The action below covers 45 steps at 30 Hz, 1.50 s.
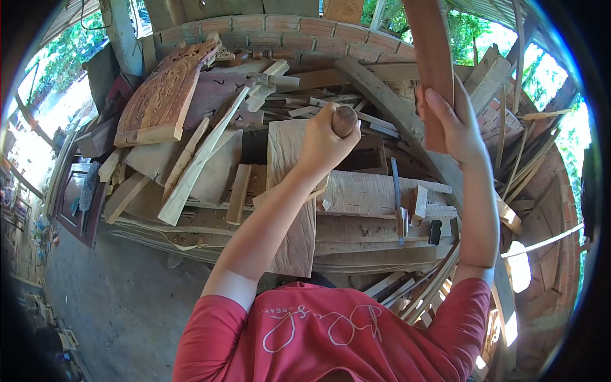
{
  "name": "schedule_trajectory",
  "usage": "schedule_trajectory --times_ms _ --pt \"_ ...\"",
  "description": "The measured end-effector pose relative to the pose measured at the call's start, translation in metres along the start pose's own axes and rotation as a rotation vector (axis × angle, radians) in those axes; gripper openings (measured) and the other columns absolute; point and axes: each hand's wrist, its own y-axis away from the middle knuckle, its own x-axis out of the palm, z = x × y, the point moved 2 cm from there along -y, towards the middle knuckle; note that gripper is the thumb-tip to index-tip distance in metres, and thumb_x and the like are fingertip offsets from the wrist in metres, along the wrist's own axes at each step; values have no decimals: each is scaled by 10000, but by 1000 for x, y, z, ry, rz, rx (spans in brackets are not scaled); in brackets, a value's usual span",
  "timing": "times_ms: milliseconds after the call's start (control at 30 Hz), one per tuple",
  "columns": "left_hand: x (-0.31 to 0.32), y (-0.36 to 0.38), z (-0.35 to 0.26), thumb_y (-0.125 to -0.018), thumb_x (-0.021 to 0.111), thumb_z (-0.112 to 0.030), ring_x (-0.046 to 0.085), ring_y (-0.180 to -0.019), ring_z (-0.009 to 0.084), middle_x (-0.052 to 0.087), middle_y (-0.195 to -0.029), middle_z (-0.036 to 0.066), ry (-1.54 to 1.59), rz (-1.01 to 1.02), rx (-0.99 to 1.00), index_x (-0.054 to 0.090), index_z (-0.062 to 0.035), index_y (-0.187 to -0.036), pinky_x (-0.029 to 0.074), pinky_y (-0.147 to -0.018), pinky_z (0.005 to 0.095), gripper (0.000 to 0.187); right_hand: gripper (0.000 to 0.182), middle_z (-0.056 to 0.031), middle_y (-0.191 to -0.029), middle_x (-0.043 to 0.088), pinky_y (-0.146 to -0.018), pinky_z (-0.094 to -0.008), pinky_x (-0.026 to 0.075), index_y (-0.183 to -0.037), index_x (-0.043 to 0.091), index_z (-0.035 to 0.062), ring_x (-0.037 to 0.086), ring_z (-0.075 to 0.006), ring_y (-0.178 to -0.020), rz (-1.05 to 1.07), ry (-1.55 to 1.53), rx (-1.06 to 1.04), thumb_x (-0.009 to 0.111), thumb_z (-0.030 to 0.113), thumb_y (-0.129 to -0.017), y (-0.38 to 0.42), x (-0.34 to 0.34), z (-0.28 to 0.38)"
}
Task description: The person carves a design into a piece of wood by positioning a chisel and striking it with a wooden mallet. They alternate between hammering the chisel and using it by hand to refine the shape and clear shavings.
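The left hand has its grip clenched round a handle over a board, the round end facing the camera, the long axis roughly along the view; its lower end is hidden. Off to its right, the right hand grasps a bar, long axis running up the view, top leaning slightly left.

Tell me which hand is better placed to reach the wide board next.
Probably the left hand: it grips a rounded wooden piece, but its forearm crosses over the wide board. The right hand is farther off, holding a reddish plank.
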Motion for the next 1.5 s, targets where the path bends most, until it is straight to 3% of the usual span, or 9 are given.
schedule_trajectory --times_ms 100,167,367,567,733,833,1100,1267,1500 --pt "3 0 6 -681 652 -146 610 -683 241 610 -745 155 -9 6 8 556 -6 -843 467 -640 320 235 538 -195 -909 581 -745 -317 439 -1172 413 -28 550 -205 -813 116 -244 112 595 327 -810 4 13 2" --pt "5 0 13 -689 656 -153 598 -624 221 607 -704 131 61 -107 160 555 -11 -818 469 -604 311 216 576 -227 -911 579 -746 -330 441 -1188 407 -36 575 -259 -830 481 493 93 583 362 -811 3 18 14" --pt "0 0 1 -701 687 -166 557 -631 131 596 -698 72 0 -54 75 546 -18 -788 447 -614 272 222 625 -225 -1006 566 -760 -346 437 -1182 399 -66 563 -315 -879 -86 58 -58 597 387 -799 -3 -5 9" --pt "2 -1 7 -677 677 -147 574 -653 139 609 -714 83 95 -94 135 559 -15 -819 457 -635 276 226 575 -233 -954 562 -748 -353 435 -1212 372 -31 557 -276 -805 550 540 246 540 361 -828 -1 16 23" --pt "-3 -4 5 -677 673 -141 586 -672 149 615 -729 87 -32 -18 43 559 -11 -822 457 -640 282 226 529 -282 -896 565 -744 -395 445 -1142 432 -9 557 -388 -876 -41 -241 -69 520 411 -832 -2 5 0" --pt "1 0 6 -685 649 -138 590 -653 208 597 -712 121 43 -56 82 553 -12 -809 459 -630 309 201 533 -270 -879 572 -728 -406 444 -1141 426 -28 565 -392 -855 506 575 160 518 399 -836 8 21 22" --pt "0 1 3 -692 642 -128 576 -632 166 598 -698 118 37 -45 80 576 6 -863 451 -604 287 227 559 -268 -889 572 -742 -367 445 -1197 382 -18 579 -350 -842 66 -147 -39 526 389 -841 5 7 0" --pt "-2 -2 8 -701 641 -119 562 -607 170 590 -697 113 -64 170 -62 562 -7 -874 444 -586 295 221 519 -194 -897 573 -747 -349 425 -1169 412 -18 558 -295 -825 563 417 259 589 314 -811 19 16 18" --pt "2 -1 9 -696 655 -142 591 -631 196 605 -720 127 56 -53 72 558 1 -859 457 -600 302 238 481 -216 -826 604 -726 -368 436 -1090 467 -30 595 -322 -788 98 202 343 564 355 -818 47 29 -57"
